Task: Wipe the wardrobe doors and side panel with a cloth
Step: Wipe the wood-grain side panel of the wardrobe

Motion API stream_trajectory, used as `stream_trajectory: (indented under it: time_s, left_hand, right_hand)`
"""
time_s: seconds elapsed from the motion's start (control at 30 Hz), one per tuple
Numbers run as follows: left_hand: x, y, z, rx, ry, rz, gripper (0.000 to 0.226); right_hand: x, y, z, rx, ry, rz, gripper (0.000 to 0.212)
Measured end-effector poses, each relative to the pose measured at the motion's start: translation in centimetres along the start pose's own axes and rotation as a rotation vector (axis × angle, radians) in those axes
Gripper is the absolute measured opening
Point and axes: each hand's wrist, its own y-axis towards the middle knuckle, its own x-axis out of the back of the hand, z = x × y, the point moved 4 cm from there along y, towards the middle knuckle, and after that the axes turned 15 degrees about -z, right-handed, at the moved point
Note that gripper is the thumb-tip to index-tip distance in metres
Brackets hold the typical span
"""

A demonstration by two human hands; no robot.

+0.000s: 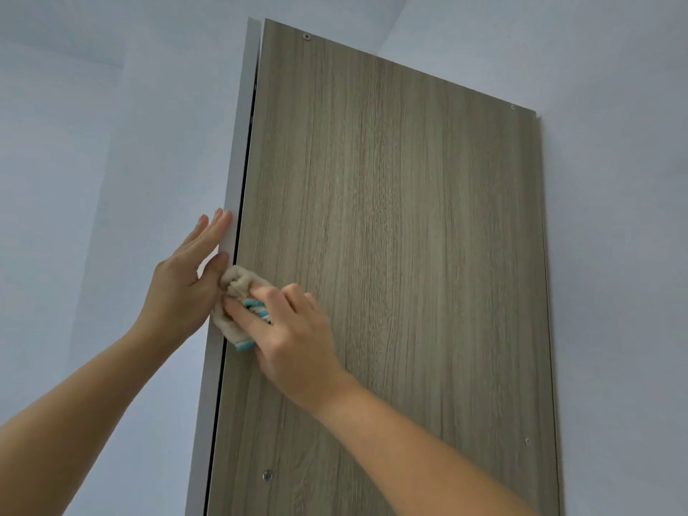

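Observation:
A tall wood-grain side panel (409, 236) of the wardrobe fills the middle of the head view. Along its left edge runs the thin white edge of a wardrobe door (242, 150). My right hand (294, 329) holds a bunched beige cloth with blue and white stripes (238, 288) against the panel near its left edge, fingers curled over it. My left hand (190, 277) lies flat against the white door edge, fingers straight and pointing up, thumb touching the cloth.
Pale blue-grey walls (93, 162) surround the wardrobe on both sides and above. Small screw heads (267, 475) sit in the panel near its corners. The panel's right edge meets the wall.

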Motion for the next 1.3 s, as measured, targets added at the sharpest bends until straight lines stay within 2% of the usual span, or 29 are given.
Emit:
stream_trajectory:
  time_s: [0.13,0.33,0.57,0.67,0.83,0.97,1.13,1.3]
  left_hand:
    - [-0.3,-1.0,0.0,0.009,0.013,-0.007,0.054]
    - [-0.9,-4.5,-0.2,0.086,0.006,-0.041,0.055]
    - [-1.1,-6.8,-0.4,0.072,0.062,-0.098,0.053]
    - [-1.1,-6.9,-0.5,0.066,0.074,-0.101,0.053]
    - [-1.2,-6.9,-0.7,0.08,0.045,-0.112,0.054]
    - [-1.2,-7.0,-0.6,0.077,0.013,-0.112,0.057]
    - [-1.3,-7.0,-0.4,0.096,-0.006,-0.118,0.055]
    - [-1.3,-7.0,-0.4,0.098,-0.01,-0.108,0.056]
  right_hand:
    - [1.1,-1.2,-2.6,0.04,0.023,-0.003,0.032]
    - [5.4,-5.2,-10.5,-0.15,-0.127,-0.045,0.042]
    - [11.0,-9.9,-19.2,-0.506,-0.342,-0.089,0.047]
    - [13.4,-11.7,-22.2,-0.694,-0.432,-0.059,0.06]
    - [17.4,-15.4,-26.5,-0.932,-0.612,-0.043,0.06]
    - [17.9,-16.3,-27.1,-0.962,-0.633,-0.015,0.062]
    - [16.6,-15.7,-25.3,-1.028,-0.554,-0.132,0.057]
    - [13.1,-13.1,-19.4,-0.914,-0.377,-0.161,0.06]
